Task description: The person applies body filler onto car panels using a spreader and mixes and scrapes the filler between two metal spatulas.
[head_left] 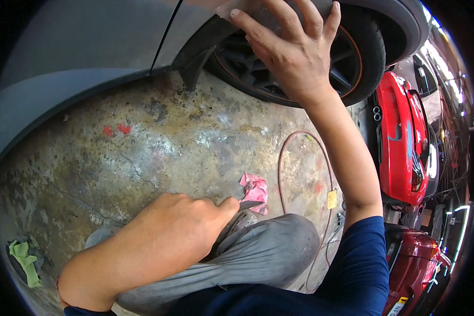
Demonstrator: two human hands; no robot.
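Note:
Near the top of the head view, my right hand [297,55] presses against the grey car's wheel arch, thumb and fingers spread wide. A thin brownish-grey sheet [225,9], like sandpaper, pokes out under its thumb; the rest is hidden by the hand. Lower down, above my knee, my left hand [187,224] is closed in a fist. From beyond its thumb sticks a dark flat blade-like piece [251,204]; its grip is hidden. Behind that piece, a crumpled pink cloth [255,188] lies on the floor. The wheel [371,58] stands just behind my right hand.
The grey car's side panel [84,39] fills the upper left. A reddish hose [280,168] loops over the stained concrete floor [158,142], near a yellow paper [332,199]. A green cloth [25,260] lies lower left. Red cars [397,131] stand at the right.

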